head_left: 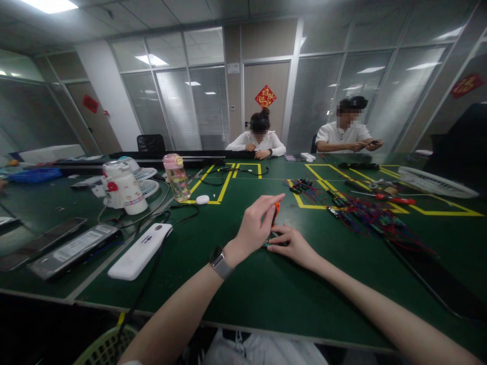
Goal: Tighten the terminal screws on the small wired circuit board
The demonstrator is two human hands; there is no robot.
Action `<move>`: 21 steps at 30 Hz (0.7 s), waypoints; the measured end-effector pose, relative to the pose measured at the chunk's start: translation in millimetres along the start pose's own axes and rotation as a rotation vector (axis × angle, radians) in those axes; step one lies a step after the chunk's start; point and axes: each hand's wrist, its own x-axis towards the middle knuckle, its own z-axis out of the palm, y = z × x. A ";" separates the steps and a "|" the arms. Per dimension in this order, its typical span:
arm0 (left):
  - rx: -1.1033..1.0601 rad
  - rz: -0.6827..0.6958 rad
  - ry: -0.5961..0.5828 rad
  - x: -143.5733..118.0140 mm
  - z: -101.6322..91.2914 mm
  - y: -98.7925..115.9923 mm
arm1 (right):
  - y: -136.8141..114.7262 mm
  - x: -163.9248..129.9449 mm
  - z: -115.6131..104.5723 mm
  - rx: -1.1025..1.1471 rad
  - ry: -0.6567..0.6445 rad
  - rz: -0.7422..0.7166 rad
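Note:
My left hand (255,223), with a watch on its wrist, is closed around an upright screwdriver (277,207) with an orange and black handle. Most of that tool is hidden behind the fingers, and its lower end points down at the work. On the green tabletop (228,284), my right hand (291,246) pinches a small green circuit board (265,245) between thumb and fingers. Only an edge of the board shows. Both hands are close together, the left one above the board.
Right of my hands lie circuit boards with red and blue wires (369,213) and a red-handled screwdriver (403,201). To the left are a white power bank (140,251), a pink-lidded bottle (176,177), a white cup (125,187) and cables. Two people (255,139) sit across the table.

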 end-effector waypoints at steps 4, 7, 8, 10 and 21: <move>0.051 -0.033 0.058 1.0 1.5 -0.2 | 0.3 -1.0 0.4 -0.004 0.011 -0.011; 0.058 -0.052 0.089 1.0 1.0 -1.5 | 0.2 -1.3 0.3 -0.004 0.012 -0.015; 0.043 -0.050 0.075 1.0 0.4 -2.0 | 0.4 -1.3 0.3 -0.008 0.009 -0.014; -0.004 -0.041 0.030 1.2 -1.0 -2.7 | 1.1 -0.9 0.5 -0.019 0.002 -0.007; -0.026 -0.123 0.045 2.6 -4.0 -6.9 | -2.0 -0.7 -1.7 -0.013 -0.016 0.024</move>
